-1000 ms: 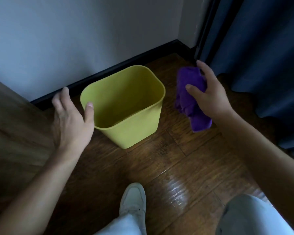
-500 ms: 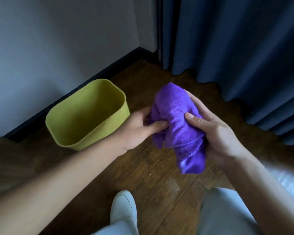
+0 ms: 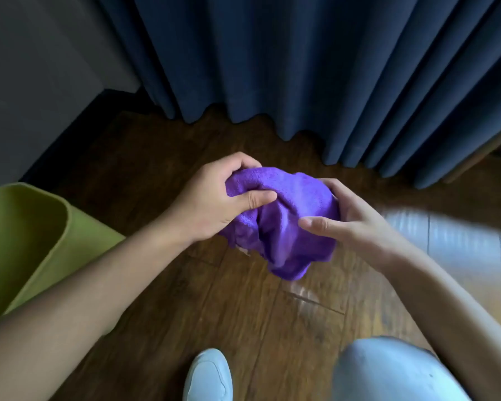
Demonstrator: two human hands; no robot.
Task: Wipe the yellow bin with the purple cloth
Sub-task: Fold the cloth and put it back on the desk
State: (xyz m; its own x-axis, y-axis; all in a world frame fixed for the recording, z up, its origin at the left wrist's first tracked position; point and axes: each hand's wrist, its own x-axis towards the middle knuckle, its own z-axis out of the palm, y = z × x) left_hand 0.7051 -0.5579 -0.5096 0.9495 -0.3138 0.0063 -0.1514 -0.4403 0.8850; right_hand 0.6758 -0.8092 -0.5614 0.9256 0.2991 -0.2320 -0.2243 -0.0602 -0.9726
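A bunched purple cloth hangs above the wooden floor in the middle of the view. My left hand grips its upper left part, thumb pressed into the fabric. My right hand holds its right side, with the thumb on the front and the fingers behind it. The yellow bin stands on the floor at the far left, partly cut off by the frame edge and partly covered by my left forearm. Neither hand touches it.
Dark blue curtains hang down to the floor at the back. A grey wall with a dark baseboard runs behind the bin. My white shoe and light trouser knee show at the bottom.
My left hand left the bin and took hold of the cloth beside my right hand. The view swung to the right, so the bin slid to the left edge.
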